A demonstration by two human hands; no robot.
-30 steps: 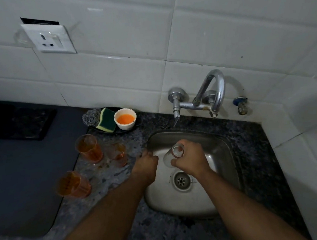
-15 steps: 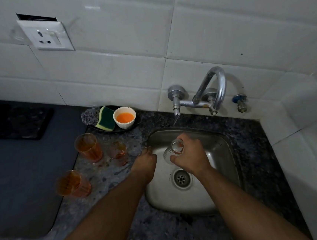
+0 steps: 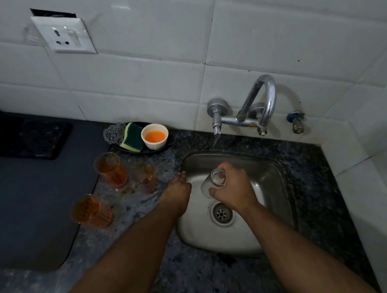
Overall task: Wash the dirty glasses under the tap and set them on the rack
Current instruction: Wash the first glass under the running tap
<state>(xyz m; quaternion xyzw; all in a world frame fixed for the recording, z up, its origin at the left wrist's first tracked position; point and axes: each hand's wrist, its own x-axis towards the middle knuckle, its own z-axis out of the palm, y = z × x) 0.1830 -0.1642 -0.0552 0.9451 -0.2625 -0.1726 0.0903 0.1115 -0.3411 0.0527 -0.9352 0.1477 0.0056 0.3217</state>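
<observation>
1. Four glasses are in play. One clear glass (image 3: 212, 182) is held tilted over the sink (image 3: 272, 186), its mouth turned up toward the camera, with the right hand (image 3: 235, 188) wrapped round its body. The tap (image 3: 255, 107) shows no stream that I can see, so this glass looks unrinsed. If it goes to the rack as it is, any residue goes with it.
2. Wet glass in a bare grip is slippery. A loosened hold would likely drop it onto the steel basin near the drain (image 3: 221, 213), where it could chip or crack.
3. Lifting the glass toward the spout risks knocking its rim on the metal nozzle, since the spout hangs close over the back edge of the sink.
4. Resting on the sink's left rim, the left hand (image 3: 177, 194) has its fingers fairly straight and holds nothing. The small glass (image 3: 145, 177) stands just beside it on the counter (image 3: 201, 282), so a careless sweep outward could tip it.
5. Two tall orange-tinted glasses (image 3: 111, 169) (image 3: 88, 210) stand near the counter's left edge, where the stone meets a dark mat (image 3: 23, 210). They appear to hold orange liquid. A knock there would spill it across both.
6. No rack is in view, so the carry will have to go out of frame with wet hands.
</observation>
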